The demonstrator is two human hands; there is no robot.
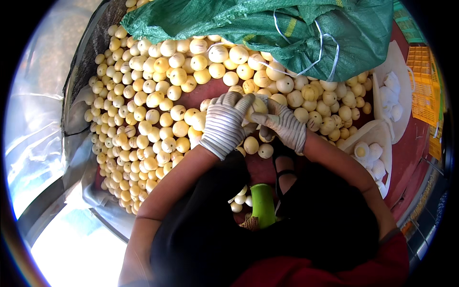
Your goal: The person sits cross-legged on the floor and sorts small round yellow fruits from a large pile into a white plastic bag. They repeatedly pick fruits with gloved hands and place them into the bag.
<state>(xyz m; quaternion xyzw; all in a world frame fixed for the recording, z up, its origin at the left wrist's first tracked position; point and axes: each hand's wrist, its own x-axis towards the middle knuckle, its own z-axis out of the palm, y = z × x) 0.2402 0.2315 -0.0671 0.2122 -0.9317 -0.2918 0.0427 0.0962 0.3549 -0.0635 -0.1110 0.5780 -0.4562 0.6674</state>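
Note:
Both my hands wear white-and-grey striped gloves and meet over the fruit heap in the middle of the view. Between them is a pale yellow round fruit (259, 107), apparently a pepino melon. My left hand (226, 118) grips it from the left, fingers over its upper side. From the right, my right hand (285, 123) holds the same fruit, thumb across its front. A small whitish piece shows at the fruit's top; what it is cannot be made out. Loose pepino melons (154, 98), some with dark streaks, surround the hands on a dark red surface (200, 94).
A green woven sack (258, 21) with white strings lies over the heap's far side. At right, white bags (401, 118) hold fruits in white foam nets (374, 150). Beyond are orange plastic crates (423, 86). A bright green object (263, 204) stands between my legs.

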